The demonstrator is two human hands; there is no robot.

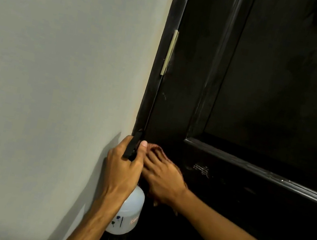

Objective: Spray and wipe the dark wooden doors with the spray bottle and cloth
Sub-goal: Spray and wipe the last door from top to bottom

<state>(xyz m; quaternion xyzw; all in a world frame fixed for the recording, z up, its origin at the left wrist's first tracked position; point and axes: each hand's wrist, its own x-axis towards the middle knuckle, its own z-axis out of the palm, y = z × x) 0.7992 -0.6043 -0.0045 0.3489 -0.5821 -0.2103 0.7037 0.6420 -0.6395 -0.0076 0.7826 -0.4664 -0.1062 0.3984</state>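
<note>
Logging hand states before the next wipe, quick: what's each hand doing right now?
Left hand: grips the spray bottle by its trigger head.
Right hand: open, pressed flat on the dark wooden door; any cloth beneath cannot be told.

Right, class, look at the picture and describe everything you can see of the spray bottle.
The spray bottle has a round, translucent white plastic body with a small label and dark printed marks low on its side. Its black spray head sticks up out of the left hand, which grips the neck and hides it. The bottle is held roughly upright in front of the seam where the pale wall meets the dark door. How full it is cannot be told.
</note>
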